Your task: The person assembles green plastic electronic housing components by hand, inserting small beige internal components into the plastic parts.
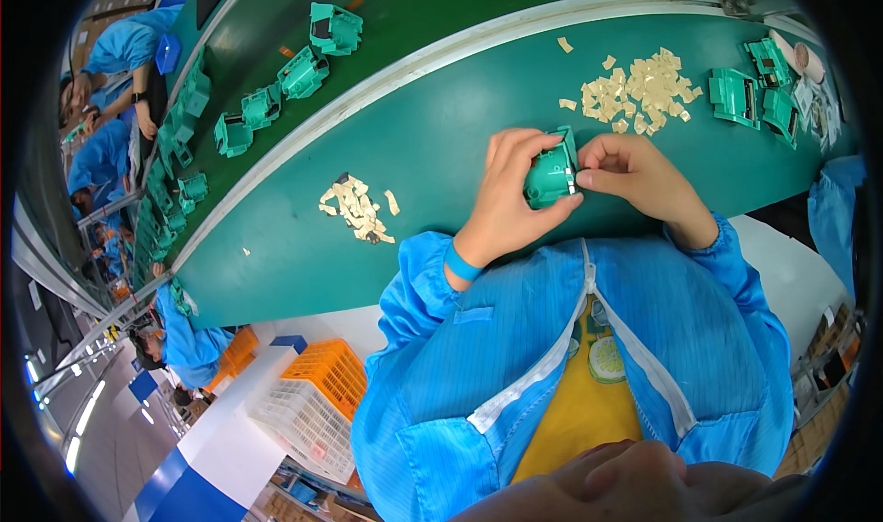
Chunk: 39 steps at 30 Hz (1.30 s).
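My left hand (501, 195) is wrapped round a green plastic housing (549, 176), held just above the green tabletop near my chest. Along the housing's right edge runs a narrow strip with white and silvery spots. There my right hand (639, 174) pinches with thumb and forefinger, its other fingers curled in. Whatever lies between those fingertips is too small to make out. Beyond my right hand spreads a heap of small cream-coloured pieces (635, 90). A smaller pile of cream strips (354, 207), mixed with dark bits, lies to the left of my left hand.
More green housings (733, 97) stand at the table's right, beside a pinkish roll (808, 62) and clear plastic bags (821, 113). A pale metal rail (414, 69) separates the tabletop from a conveyor belt carrying several housings (303, 71). Co-workers in blue (129, 44) sit at the left; crates (308, 416) stand below.
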Tool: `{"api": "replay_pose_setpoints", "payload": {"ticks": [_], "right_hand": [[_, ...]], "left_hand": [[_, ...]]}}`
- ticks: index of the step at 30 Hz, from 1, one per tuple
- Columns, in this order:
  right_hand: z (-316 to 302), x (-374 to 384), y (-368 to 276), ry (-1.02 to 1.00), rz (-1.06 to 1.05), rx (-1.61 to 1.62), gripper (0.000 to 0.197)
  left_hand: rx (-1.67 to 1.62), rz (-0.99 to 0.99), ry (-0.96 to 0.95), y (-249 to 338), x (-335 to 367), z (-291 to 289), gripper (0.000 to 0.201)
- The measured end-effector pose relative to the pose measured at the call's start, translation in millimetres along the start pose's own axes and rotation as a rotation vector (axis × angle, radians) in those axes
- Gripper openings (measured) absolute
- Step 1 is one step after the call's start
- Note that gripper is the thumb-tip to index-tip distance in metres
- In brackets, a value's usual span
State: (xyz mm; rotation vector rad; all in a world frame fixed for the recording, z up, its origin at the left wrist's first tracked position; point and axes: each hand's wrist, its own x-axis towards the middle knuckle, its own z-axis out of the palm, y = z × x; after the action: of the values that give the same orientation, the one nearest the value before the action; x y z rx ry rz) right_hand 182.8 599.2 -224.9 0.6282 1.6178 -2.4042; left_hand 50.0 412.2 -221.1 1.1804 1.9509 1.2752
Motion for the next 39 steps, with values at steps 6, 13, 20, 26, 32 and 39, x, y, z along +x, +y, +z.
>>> {"api": "replay_pose_setpoints", "payload": {"ticks": [6, 13, 20, 26, 32, 39], "right_hand": [[10.0, -9.5, -23.6, 0.125, 0.029, -0.156, 0.012], [16.5, -9.4, -26.8, 0.107, 0.055, -0.221, 0.012], [25.1, -8.8, -27.9, 0.141, 0.022, -0.275, 0.013], [27.4, -8.7, -25.7, 0.183, -0.013, -0.338, 0.015], [31.2, -9.1, -27.7, 0.219, -0.054, -0.420, 0.016], [32.5, -5.3, -27.3, 0.274, -0.048, -0.308, 0.024]], "left_hand": [[0.109, 0.051, 0.024, -2.6, 0.1, -5.3, 0.073], [-0.032, -0.029, -0.027, 4.5, -5.2, -6.0, 0.067], [-0.161, -0.139, -0.006, 6.6, -5.8, -3.2, 0.058], [-0.286, -0.217, 0.003, 5.4, -5.9, 0.4, 0.056], [-0.299, -0.227, 0.022, 4.6, -6.0, 1.9, 0.054], [-0.299, -0.234, 0.033, 4.1, -4.5, 2.0, 0.053]]}}
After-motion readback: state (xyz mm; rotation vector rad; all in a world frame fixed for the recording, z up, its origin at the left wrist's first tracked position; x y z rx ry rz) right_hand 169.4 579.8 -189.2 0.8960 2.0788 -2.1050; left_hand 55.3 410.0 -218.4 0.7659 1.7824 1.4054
